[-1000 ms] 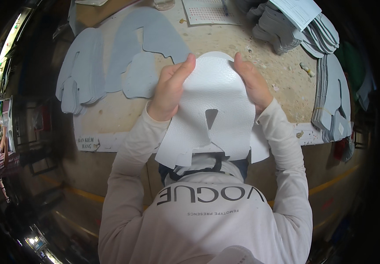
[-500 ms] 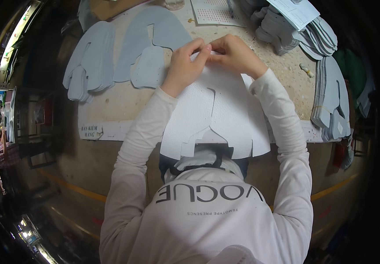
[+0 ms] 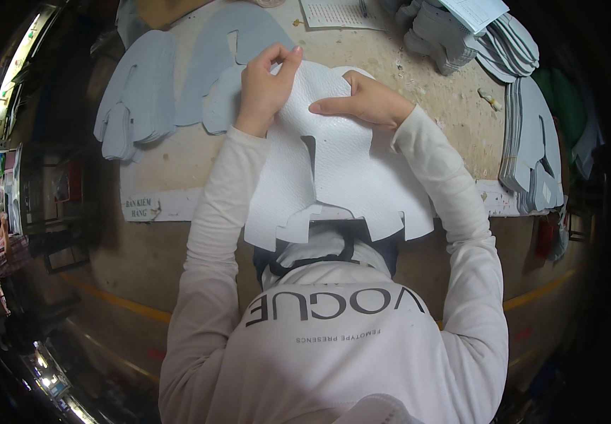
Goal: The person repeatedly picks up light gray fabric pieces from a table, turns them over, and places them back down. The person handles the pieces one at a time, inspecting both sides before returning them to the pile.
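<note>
A white cut panel (image 3: 341, 159) with a grainy, leather-like surface hangs from my hands over the table's near edge. It has a narrow slot in the middle and notched lower corners. My left hand (image 3: 266, 88) is closed at its upper left edge, thumb and fingertips together. On the right, my right hand (image 3: 369, 102) grips the panel, thumb flat on the front and most of the fingers hidden behind. More white material (image 3: 401, 191) shows behind on the right; whether it is a second panel I cannot tell.
Stacks of grey cut panels lie at the left (image 3: 139, 88) and the right (image 3: 528, 141) of the table (image 3: 454, 134). A loose grey panel (image 3: 210, 63) lies behind my left hand. At the back are a printed sheet (image 3: 341, 14) with a pen and more grey pieces (image 3: 439, 39).
My hands were together at the panel's top edge and are now apart. The left moved left and up; the right came down onto the panel's face. The panel has shifted left and bends more.
</note>
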{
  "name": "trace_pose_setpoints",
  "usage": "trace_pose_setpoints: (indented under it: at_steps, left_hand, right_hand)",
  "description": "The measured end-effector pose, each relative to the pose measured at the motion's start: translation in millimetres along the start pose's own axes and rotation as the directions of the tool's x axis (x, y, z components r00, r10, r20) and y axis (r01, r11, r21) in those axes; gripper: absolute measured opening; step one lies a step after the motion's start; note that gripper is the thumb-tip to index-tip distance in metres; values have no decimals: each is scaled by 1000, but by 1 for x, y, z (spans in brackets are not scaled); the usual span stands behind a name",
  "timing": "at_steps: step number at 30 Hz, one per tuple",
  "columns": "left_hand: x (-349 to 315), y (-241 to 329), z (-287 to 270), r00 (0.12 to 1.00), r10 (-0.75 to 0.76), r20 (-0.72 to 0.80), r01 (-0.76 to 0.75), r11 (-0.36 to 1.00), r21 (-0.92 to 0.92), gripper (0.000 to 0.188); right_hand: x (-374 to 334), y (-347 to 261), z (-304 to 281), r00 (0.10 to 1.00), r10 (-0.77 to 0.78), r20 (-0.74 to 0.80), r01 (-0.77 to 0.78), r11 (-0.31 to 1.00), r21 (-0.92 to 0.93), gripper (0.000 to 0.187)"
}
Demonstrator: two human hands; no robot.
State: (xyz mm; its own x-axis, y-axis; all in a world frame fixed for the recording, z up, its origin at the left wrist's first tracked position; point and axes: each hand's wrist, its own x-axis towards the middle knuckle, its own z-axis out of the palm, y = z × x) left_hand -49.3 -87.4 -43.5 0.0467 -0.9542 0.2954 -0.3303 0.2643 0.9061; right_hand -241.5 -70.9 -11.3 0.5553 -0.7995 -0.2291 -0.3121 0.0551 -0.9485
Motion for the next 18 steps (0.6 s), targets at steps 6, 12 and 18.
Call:
trace_pose_setpoints:
  at_steps: [6,12,18]
  left_hand:
    - [4,-4,-2,997,-57,-61,57,998,9,32]
    - [6,-9,-2,997,-31,-74,35,998,48,34]
    - [10,-13,-4,997,-51,-53,53,998,33,33]
  right_hand:
    - [-34,3,13,988,139,-73,-147,982,-115,74]
    - [-69,24,22,993,-28,113,2,975,221,30]
    - [-105,38,26,983,18,184,-56,978,199,30]
